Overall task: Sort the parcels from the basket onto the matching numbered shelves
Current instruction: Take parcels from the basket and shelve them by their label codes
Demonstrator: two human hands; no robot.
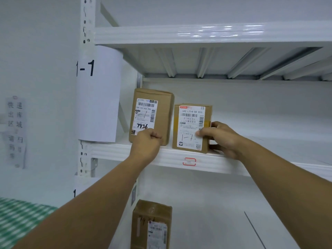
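The right hand (pixel 221 139) grasps the squat brown cardboard parcel (pixel 188 119), thumb on the lower corner of its front label and fingers wrapped round its right side. It stands on the white metal shelf (pixel 170 157). Left of that thumb, the left hand (pixel 146 141) is clenched in a fist against the lower front of a taller brown cardboard box (pixel 161 108). Beyond the fist, a white paper sign (pixel 98 97) reading 1-1 hangs on the upright. A third brown carton (pixel 152 211) sits below the wrists.

Parcel storeroom or courier depot. White metal rack (pixel 87 18), slotted upright, ribbed shelf underside. Paper sign "1-1" (pixel 98 94) wrapped round upright. Cardboard boxes on shelves: taller parcel (pixel 161 112), shorter parcel (pixel 190 123) beside it, third parcel (pixel 152 212) one level down; barcode shipping labels, handwritten numbers. Chinese notice (pixel 15 130) on wall. Red clip (pixel 189 161) on shelf edge.
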